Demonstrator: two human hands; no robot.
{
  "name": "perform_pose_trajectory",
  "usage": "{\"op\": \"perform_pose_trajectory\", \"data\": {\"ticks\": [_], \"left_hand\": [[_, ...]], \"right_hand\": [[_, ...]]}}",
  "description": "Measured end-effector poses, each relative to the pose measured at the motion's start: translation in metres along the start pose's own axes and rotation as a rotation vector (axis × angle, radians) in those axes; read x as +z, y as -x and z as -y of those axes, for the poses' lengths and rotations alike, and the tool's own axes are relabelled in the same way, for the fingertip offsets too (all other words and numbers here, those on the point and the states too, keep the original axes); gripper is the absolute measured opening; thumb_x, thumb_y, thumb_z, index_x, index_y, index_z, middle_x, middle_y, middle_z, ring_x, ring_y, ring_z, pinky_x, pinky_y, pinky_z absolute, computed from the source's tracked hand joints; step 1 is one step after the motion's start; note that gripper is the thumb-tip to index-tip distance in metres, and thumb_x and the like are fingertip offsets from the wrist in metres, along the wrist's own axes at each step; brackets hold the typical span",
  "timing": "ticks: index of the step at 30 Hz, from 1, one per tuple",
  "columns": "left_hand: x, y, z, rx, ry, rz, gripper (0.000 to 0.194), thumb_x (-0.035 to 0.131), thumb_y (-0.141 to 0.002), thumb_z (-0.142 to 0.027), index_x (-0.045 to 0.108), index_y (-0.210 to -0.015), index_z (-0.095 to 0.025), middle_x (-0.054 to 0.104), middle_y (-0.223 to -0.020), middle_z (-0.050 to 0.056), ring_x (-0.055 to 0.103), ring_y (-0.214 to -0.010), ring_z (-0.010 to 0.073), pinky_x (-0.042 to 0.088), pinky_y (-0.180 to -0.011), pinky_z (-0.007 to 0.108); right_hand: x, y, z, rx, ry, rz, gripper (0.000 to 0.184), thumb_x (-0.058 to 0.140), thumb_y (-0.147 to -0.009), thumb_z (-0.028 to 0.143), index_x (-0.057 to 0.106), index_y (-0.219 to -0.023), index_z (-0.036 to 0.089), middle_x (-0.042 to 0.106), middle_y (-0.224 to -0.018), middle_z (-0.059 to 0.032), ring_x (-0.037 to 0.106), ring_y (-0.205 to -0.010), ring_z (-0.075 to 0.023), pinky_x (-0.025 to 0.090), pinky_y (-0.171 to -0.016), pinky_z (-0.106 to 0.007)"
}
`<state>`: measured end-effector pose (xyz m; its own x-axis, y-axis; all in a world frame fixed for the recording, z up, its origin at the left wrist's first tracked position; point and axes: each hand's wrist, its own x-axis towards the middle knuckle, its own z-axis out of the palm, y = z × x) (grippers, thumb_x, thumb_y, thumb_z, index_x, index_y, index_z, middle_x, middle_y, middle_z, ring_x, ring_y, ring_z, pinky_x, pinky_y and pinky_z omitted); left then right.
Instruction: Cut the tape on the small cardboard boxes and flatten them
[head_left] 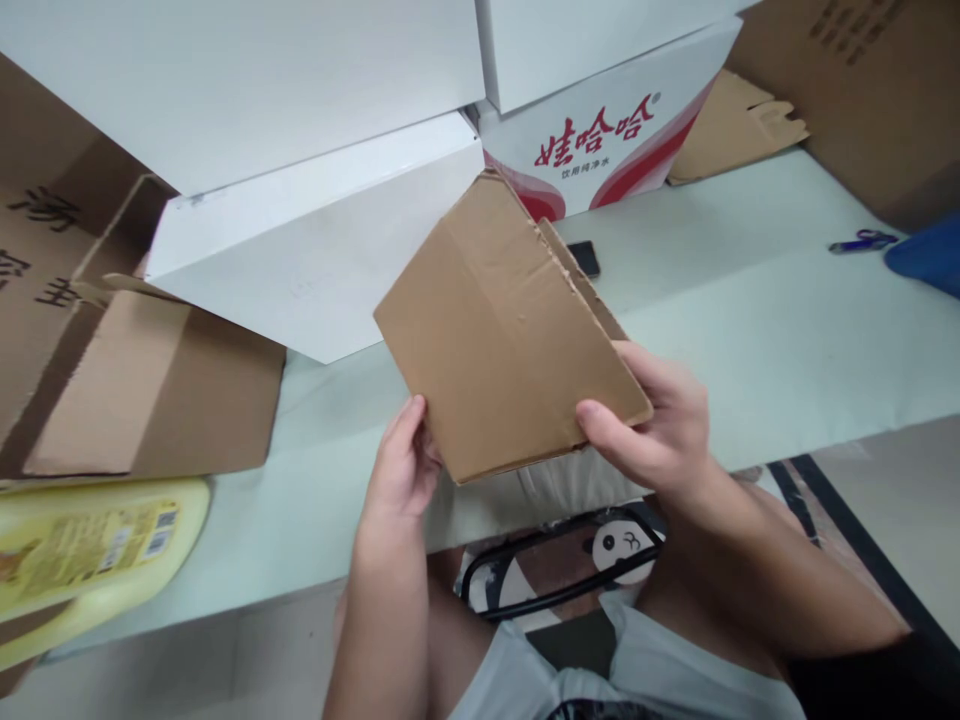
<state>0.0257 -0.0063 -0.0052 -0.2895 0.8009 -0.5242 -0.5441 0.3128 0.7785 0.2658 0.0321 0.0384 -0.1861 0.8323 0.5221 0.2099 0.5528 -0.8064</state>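
Observation:
A brown cardboard box, partly flattened and tilted, is held above the front part of the table in the head view. My left hand grips its lower left edge, thumb on the near face and the other fingers mostly hidden behind. At the lower right corner my right hand is closed on the cardboard, its thumb in front and fingers behind. A second layer of board shows along the box's right side, with a narrow gap between the layers.
White boxes stand along the back, one with red lettering. On the left are an open carton and a yellow bottle. A dark phone-like object, a purple-blue item and a blue object lie on the pale table.

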Motion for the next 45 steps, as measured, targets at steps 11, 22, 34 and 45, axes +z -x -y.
{"op": "perform_pose_trajectory", "data": {"ticks": [11, 22, 34, 45], "left_hand": [[-0.01, -0.005, -0.005, 0.153, -0.737, 0.044, 0.022, 0.074, -0.065, -0.034, 0.077, -0.081, -0.018, 0.078, -0.079, 0.006, 0.071, -0.079, 0.0242, 0.057, -0.074, 0.035], [-0.021, -0.008, -0.012, 0.889, -0.548, -0.229, 0.004, 0.073, -0.069, -0.024, 0.069, -0.068, -0.021, 0.07, -0.095, 0.004, 0.07, -0.098, 0.0196, 0.058, -0.079, 0.03], [-0.029, 0.0, -0.009, 1.02, -0.568, -0.206, 0.016, 0.063, -0.087, -0.019, 0.077, -0.081, -0.022, 0.068, -0.113, 0.007, 0.067, -0.117, 0.0251, 0.054, -0.105, 0.041], [-0.02, 0.004, -0.002, 1.043, -0.495, -0.062, 0.027, 0.067, -0.095, -0.039, 0.075, -0.117, -0.027, 0.064, -0.137, 0.008, 0.06, -0.137, 0.028, 0.05, -0.118, 0.042]], "right_hand": [[-0.008, 0.002, 0.027, -0.401, 0.318, 0.327, 0.008, 0.061, -0.083, 0.019, 0.066, -0.088, 0.019, 0.05, -0.057, 0.006, 0.041, -0.051, -0.0123, 0.028, -0.056, -0.032], [0.0, 0.003, 0.026, -0.459, 0.312, 0.35, 0.014, 0.062, -0.094, 0.027, 0.067, -0.1, 0.016, 0.069, -0.076, -0.0014, 0.058, -0.074, -0.0182, 0.039, -0.07, -0.036], [0.002, 0.005, 0.03, -0.431, -0.065, 0.323, 0.016, 0.059, -0.101, 0.026, 0.064, -0.112, 0.016, 0.07, -0.078, -0.002, 0.063, -0.075, -0.0175, 0.053, -0.078, -0.038], [0.004, 0.005, 0.031, -0.412, -0.055, 0.361, 0.014, 0.06, -0.094, 0.019, 0.065, -0.108, 0.017, 0.068, -0.075, -0.0016, 0.061, -0.07, -0.0178, 0.049, -0.071, -0.037]]}}
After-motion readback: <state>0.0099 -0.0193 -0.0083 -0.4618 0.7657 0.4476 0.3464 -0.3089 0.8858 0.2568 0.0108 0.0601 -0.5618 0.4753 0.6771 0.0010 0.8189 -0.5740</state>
